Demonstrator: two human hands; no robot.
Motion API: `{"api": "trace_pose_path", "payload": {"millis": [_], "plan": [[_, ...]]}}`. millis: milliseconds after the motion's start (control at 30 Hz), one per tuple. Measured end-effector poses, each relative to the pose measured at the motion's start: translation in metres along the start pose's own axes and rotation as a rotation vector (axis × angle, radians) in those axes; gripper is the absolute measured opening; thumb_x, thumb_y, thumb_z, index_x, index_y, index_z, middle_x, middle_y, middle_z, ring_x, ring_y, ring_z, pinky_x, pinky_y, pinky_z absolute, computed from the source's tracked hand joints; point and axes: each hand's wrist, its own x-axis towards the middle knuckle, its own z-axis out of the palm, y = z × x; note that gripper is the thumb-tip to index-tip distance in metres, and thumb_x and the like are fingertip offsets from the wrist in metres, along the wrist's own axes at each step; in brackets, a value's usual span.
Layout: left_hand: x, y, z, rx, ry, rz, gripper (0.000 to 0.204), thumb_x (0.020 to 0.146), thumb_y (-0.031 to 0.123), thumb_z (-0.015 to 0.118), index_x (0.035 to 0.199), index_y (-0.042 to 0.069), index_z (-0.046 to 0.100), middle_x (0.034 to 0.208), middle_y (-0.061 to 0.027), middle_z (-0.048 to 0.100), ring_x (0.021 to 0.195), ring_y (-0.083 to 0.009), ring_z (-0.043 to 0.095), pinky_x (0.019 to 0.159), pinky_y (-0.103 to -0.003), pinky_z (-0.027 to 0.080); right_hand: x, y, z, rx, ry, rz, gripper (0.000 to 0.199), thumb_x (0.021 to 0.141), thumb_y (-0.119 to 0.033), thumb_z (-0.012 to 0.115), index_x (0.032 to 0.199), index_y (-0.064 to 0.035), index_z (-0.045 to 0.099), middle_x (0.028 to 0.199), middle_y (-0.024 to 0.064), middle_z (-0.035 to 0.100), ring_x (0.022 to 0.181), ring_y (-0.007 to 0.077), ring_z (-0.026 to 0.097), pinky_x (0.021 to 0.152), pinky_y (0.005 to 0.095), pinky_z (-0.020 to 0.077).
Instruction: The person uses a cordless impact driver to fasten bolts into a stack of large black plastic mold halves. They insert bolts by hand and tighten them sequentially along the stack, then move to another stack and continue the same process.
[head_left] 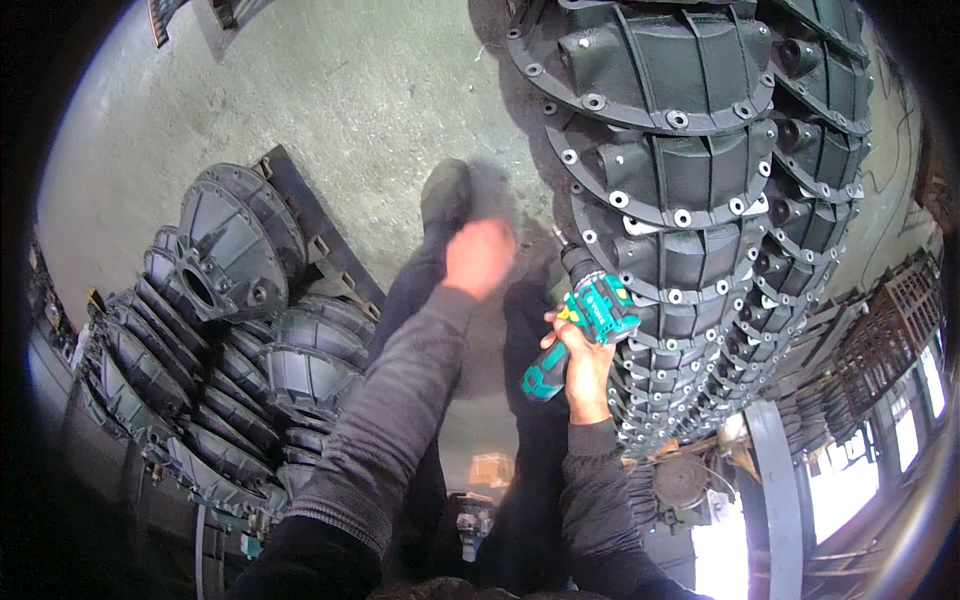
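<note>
A grey concrete floor [340, 100] fills the upper part of the head view, scuffed and dusty, with workshop clutter and bright windows bending along the right rim. On the right a long row of dark cast-metal housings [680, 180] runs away from the top of the picture toward the lower right, each one ribbed, with a flange ringed by bolt holes that show pale metal. A second group of similar housings [230, 300] lies stacked on the left.

The right hand [582, 362] is closed around the grip of a cordless drill [588, 318]. The drill is teal-green with black trim and yellow accents; its body is compact, with a dark chuck at the front end and a green handle that ends in a battery base. Its long axis lies on a diagonal, from the handle end at the lower left up to the chuck at the upper side. The nose points up and slightly left toward the flange of the nearest housing in the right-hand row, and sits just beside it; whether the bit touches cannot be told.

The left hand [480, 257] is raised above the person's dark trousers, blurred, fingers loosely curled, holding nothing that can be made out.
</note>
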Motion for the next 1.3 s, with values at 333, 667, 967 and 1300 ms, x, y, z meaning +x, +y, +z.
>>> {"api": "trace_pose_path", "payload": {"millis": [333,667,967,1300], "plan": [[0.234,-0.05,-0.041,0.03,0.41,0.082,0.027,0.095,0.025,0.069,0.112,0.005,0.075,0.108,-0.0241,0.076,0.105,-0.0441,0.072,0.093,-0.051,0.056,0.027,0.04,0.019,0.156,0.027,0.08,0.027,0.092,-0.002,0.072,0.118,0.0038,0.067,0.1,0.0155,0.076,0.067,0.0203,0.069,0.064,0.0329,0.0565],[0.288,-0.072,-0.031,0.319,0.425,0.366,0.024,0.096,0.024,0.072,0.111,0.006,0.071,0.11,-0.021,0.073,0.108,-0.0425,0.069,0.091,-0.051,0.055,0.034,0.017,0.025,0.164,-0.057,0.097,0.022,0.093,0.0,0.074,0.114,0.0022,0.071,0.095,0.0079,0.075,0.072,0.0164,0.07,0.067,0.0317,0.0574],[0.152,-0.013,-0.047,-0.422,0.014,0.135,0.021,0.102,0.012,0.068,0.116,-0.003,0.074,0.095,-0.009,0.078,0.082,-0.0144,0.074,0.076,-0.029,0.059,0.03,0.03,0.023,0.158,-0.037,0.164,0.018,0.092,-0.012,0.075,0.103,0.0012,0.072,0.087,0.0054,0.074,0.072,0.014,0.07,0.068,0.0327,0.0544],[-0.012,0.125,-0.006,-0.366,-0.174,0.442,0.019,0.097,0.001,0.075,0.116,-0.002,0.073,0.101,-0.0046,0.075,0.09,-0.0094,0.07,0.084,-0.025,0.057,0.02,0.061,0.003,0.246,-0.002,0.146,0.015,0.089,-0.011,0.072,0.099,-0.0002,0.073,0.08,0.0038,0.075,0.071,0.0134,0.07,0.067,0.0318,0.053]]}}
